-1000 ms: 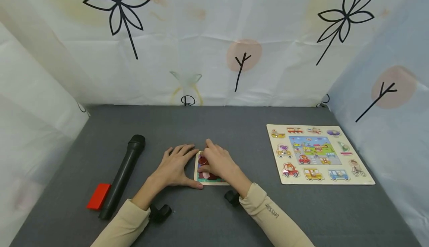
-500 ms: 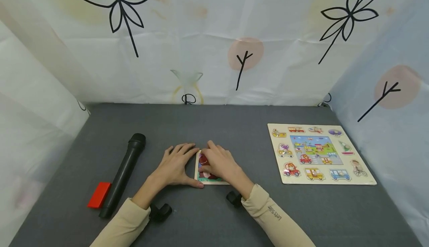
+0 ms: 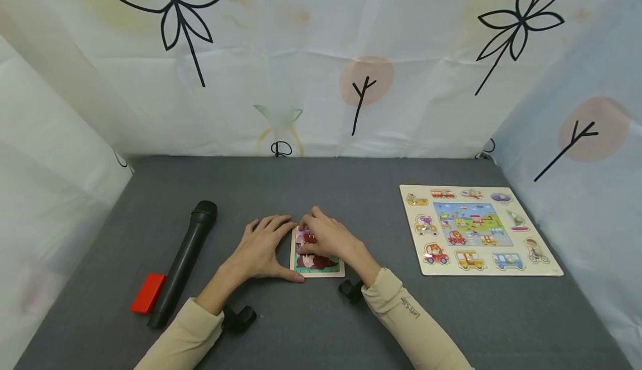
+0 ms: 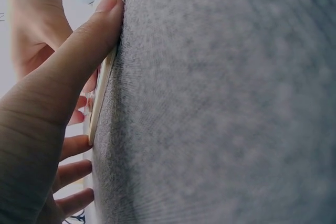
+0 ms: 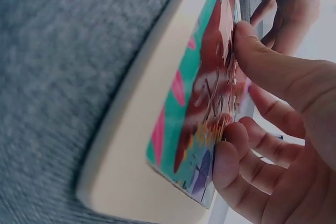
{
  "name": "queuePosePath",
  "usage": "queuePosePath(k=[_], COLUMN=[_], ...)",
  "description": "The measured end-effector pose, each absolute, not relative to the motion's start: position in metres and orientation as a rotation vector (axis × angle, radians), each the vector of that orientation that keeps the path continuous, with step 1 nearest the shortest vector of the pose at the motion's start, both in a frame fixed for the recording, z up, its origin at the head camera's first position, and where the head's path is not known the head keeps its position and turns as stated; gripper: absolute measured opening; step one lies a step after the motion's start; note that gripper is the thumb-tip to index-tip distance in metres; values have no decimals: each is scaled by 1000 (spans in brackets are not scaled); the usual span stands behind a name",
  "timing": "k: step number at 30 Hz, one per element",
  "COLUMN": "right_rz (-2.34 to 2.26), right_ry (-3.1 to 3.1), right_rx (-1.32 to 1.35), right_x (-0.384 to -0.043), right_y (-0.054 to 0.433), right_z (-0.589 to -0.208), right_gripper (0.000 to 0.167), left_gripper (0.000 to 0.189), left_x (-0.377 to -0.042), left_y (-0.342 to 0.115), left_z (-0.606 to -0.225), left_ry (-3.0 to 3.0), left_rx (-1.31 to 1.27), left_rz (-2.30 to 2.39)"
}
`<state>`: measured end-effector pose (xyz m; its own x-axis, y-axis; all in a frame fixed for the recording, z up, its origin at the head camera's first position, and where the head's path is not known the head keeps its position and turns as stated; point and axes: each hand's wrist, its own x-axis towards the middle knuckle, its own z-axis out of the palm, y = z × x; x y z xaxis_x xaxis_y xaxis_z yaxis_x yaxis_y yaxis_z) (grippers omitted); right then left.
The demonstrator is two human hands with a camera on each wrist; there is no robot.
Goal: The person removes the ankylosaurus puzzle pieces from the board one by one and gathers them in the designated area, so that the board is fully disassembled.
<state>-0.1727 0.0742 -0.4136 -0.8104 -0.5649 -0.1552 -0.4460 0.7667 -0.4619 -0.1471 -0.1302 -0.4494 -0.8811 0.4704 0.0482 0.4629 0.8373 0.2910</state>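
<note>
Small picture board (image 3: 321, 274): It lies on the grey desk (image 3: 321, 336), near the middle of my head view, and I use it as the centre of my clock. It has a cream border around a glossy picture (image 5: 210, 77) in reddish brown, green and pink.

Left hand (image 3: 263, 250): I see it at the 9 o'clock side of the small board. The fingers are spread wide and rather straight. The thumb (image 4: 107, 14) touches the edge by the 8 o'clock corner, and the index fingertip (image 4: 81, 142) touches the 10 o'clock corner.

Right hand (image 3: 331, 239): It comes over the board from 4 o'clock. The fingers are bent, and its thumb and fingertips (image 5: 227, 158) touch the picture, with a gap between them. Whether they pinch some part of it, I cannot tell.

Large board (image 3: 526, 269): It lies at 3 o'clock, well apart from both hands, and shows colourful vehicles around a town scene.

Black microphone (image 3: 183, 264): It lies at 9 o'clock, beyond the left hand, with its head toward 1 o'clock.

Red block (image 3: 148, 293): I find it just beside the microphone, between 8 and 9 o'clock.

Sleeves (image 3: 416, 320): Both are cream; the right one carries dark letters.

Cloth wall (image 3: 301, 41): It stands behind the desk at 12 o'clock, pale, with black leaf drawings.
</note>
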Motion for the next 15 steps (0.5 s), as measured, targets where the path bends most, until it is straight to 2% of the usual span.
queuePosePath(k=[11,15], right_rz=[-685,-696], right_ry=[2677,2669], right_rx=[-818,-831], right_x=[-173,-174], right_y=[74,77], right_z=[-413,-415], right_gripper=[47,42], left_gripper=[116,114], left_x=[-145,-145], left_y=[-131,-131], left_z=[-449,-450], left_ry=[2993,2991], left_rx=[748,754], left_rz=[477,491])
